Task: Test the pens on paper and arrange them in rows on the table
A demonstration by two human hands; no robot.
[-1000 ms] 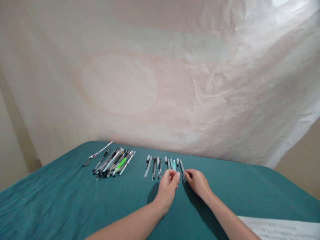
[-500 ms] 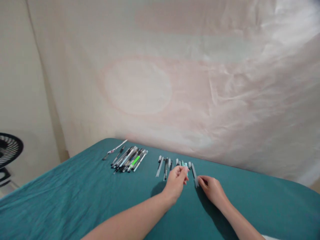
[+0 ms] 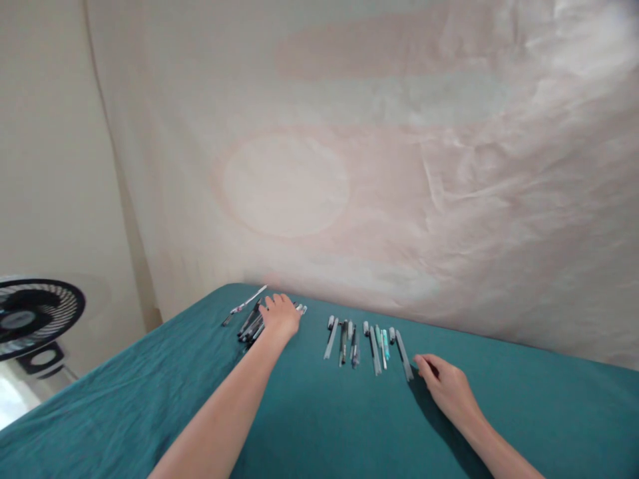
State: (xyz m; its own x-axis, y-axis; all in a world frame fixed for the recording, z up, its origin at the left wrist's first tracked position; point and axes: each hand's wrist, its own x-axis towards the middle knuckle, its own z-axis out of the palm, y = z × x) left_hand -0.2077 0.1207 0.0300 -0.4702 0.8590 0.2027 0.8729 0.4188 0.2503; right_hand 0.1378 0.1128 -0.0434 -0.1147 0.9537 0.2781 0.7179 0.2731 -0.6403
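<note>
My left hand (image 3: pixel 280 315) reaches out over a heap of pens (image 3: pixel 251 325) at the far left of the teal tablecloth (image 3: pixel 324 426), fingers stretched flat on top of them. To its right lies a row of several pens (image 3: pixel 367 340) set side by side, one of them turquoise (image 3: pixel 385 344). My right hand (image 3: pixel 446 387) rests on the cloth just right of that row, fingers loosely curled, its fingertips close to the outermost grey pen (image 3: pixel 404 356). Nothing shows inside that hand.
A single pen with a pink clip (image 3: pixel 245 305) lies apart at the far left edge. A black fan (image 3: pixel 34 319) stands on the floor left of the table. A creased pale sheet (image 3: pixel 399 166) hangs right behind the table.
My left hand has left the row of pens and swung left onto the heap. The right hand stayed beside the row. The view has turned left, bringing the fan in.
</note>
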